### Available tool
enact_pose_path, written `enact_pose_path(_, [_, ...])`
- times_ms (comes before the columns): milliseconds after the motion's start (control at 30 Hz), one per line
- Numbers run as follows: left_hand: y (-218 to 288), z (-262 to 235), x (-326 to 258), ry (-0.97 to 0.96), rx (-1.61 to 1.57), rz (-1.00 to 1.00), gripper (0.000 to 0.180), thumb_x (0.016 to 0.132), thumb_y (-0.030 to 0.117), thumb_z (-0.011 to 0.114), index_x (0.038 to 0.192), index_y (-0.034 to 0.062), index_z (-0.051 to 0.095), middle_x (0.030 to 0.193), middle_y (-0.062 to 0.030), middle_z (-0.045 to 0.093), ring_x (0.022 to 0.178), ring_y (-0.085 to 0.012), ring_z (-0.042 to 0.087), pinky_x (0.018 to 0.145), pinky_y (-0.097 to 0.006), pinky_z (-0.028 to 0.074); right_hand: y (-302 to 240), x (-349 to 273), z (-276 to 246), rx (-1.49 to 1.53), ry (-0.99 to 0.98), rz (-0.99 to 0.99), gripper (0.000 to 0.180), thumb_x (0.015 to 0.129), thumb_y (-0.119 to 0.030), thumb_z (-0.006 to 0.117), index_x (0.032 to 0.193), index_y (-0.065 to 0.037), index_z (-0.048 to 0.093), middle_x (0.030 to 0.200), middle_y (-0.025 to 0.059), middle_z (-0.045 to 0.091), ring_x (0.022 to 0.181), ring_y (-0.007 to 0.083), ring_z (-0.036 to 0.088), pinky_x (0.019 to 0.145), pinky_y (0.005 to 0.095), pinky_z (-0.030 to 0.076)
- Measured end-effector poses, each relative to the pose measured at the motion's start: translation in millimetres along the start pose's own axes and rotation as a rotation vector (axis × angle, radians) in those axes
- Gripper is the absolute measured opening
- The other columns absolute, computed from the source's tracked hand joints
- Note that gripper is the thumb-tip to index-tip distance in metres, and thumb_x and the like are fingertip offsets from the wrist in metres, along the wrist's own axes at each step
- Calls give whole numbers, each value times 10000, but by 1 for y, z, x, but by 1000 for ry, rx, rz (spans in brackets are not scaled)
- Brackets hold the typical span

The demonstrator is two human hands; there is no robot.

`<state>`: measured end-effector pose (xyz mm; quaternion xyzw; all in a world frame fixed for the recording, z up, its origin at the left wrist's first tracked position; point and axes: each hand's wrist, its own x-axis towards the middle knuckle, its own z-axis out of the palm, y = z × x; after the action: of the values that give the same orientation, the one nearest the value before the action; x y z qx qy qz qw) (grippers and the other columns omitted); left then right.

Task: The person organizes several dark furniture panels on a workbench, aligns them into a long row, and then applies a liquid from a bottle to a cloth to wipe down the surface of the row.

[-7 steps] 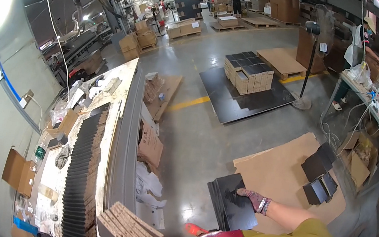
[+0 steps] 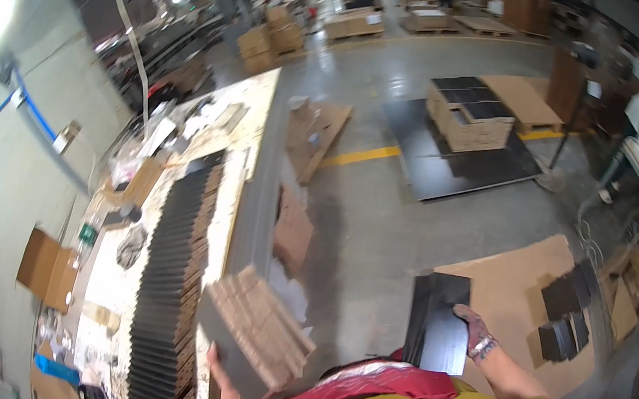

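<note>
i see my right hand [image 2: 471,331], in a patterned glove, gripping the right edge of a flat black panel [image 2: 438,320]; the panel is smooth, matte and rectangular, held nearly upright in front of my yellow sleeve. my left hand [image 2: 218,366] is closed under the lower corner of a stack of brown corrugated pieces [image 2: 260,329], rough-edged, with a dark face underneath, tilted over the near end of the table [image 2: 250,135].

taking the table as the landmark: along its top runs a long row of black sheets [image 2: 169,276] standing on edge, ribbed like a fan, with brown cardboard backs beside them. clutter of paper and small tools lies on its far half, too blurred to sort. a long grey strip forms its right edge, straight and narrow. just right of the table, flattened cardboard pieces [image 2: 294,229] lie on the grey concrete floor [image 2: 382,225], which is smooth and shiny. further right of the table, a large brown cardboard sheet [image 2: 506,277] lies flat with several small black panels [image 2: 567,311] on it. well beyond the table's right side, a pallet of stacked boxes [image 2: 471,115] with dark tops sits on a black mat.

between the table and the cardboard sheet there is a wide open stretch of floor.
</note>
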<state>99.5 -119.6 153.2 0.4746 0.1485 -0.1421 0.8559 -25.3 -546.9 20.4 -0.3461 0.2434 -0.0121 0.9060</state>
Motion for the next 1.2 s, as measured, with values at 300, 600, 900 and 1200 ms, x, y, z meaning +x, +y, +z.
enact_pose_path(300, [52, 61, 203, 137, -50, 33, 723, 762, 588, 580, 1280, 90, 496, 1197, -131, 511, 1060, -313, 481, 926, -447, 397, -35, 169, 27, 342, 265, -38, 386, 834, -293, 626, 1134, -50, 621, 1091, 130, 664, 980, 311, 638, 923, 457, 500])
enact_pose_path(600, [79, 91, 310, 142, -336, 278, 738, 800, 581, 545, 1354, 102, 451, 1290, -113, 491, 1174, -299, 463, 983, -457, 389, -158, 447, 123, -146, 75, -11, 311, 868, -262, 594, 1115, -73, 612, 1126, 77, 636, 1057, 244, 597, 956, 391, 473])
enact_pose_path(900, [126, 90, 387, 327, -397, 445, 851, 790, 624, 505, 1447, 128, 292, 1398, -143, 377, 1266, -343, 389, 987, -521, 385, -195, 710, 378, -235, -296, -428, 583, 899, -202, 584, 1372, 7, 314, 1185, 200, 584, 1118, 287, 569, 997, 420, 458])
enact_pose_path(1200, [164, 65, 428, 604, -385, 641, 759, 836, 595, 471, 1421, 131, 331, 1362, -143, 420, 1237, -315, 440, 972, -496, 417, -139, 809, 572, -307, -617, -506, 734, 805, -236, 724, 1367, -15, 308, 1248, 192, 525, 1069, 287, 594, 834, 344, 559])
